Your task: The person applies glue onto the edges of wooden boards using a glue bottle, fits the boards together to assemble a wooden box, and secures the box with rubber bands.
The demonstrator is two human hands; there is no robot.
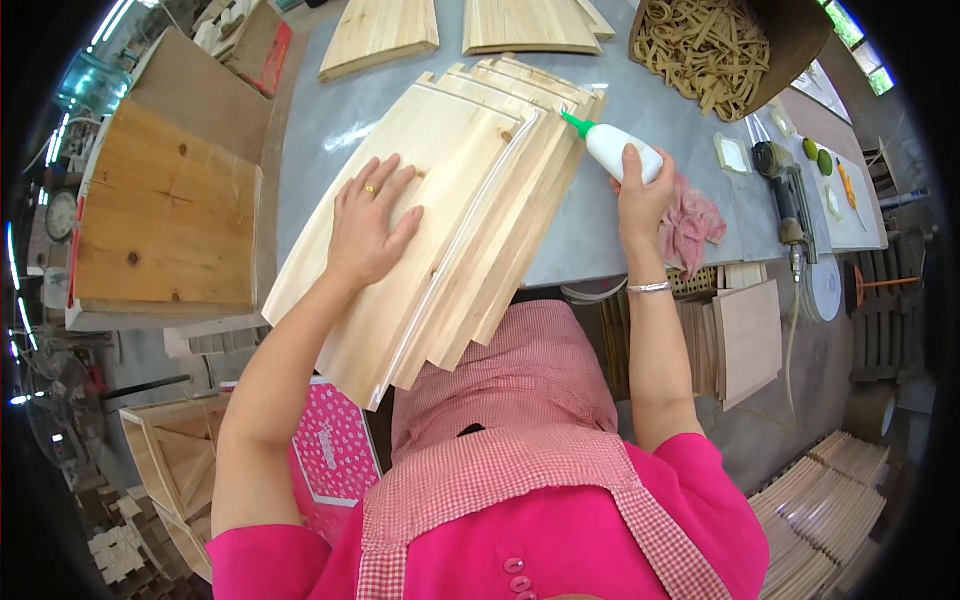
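Observation:
A fanned stack of pale wooden panels (400,240) lies slanted on the grey worktable, its near end jutting past the table's edge. My left hand (372,225) rests flat on the top panel, fingers spread, a ring on one of them. In my right hand (645,195) is a white glue bottle (618,152) with a green nozzle, tilted so its tip is at the stack's far right corner. A wet white line of glue (470,225) runs along the top panel's right edge, and more white shows along the far edges.
Further wooden panels (385,35) lie at the table's far side. A container of tan rubber-band-like loops (705,50) stands at the back right. Right of the stack are a pink rag (692,225) and a nail gun (790,205) with a hose. A wooden box (165,205) stands left.

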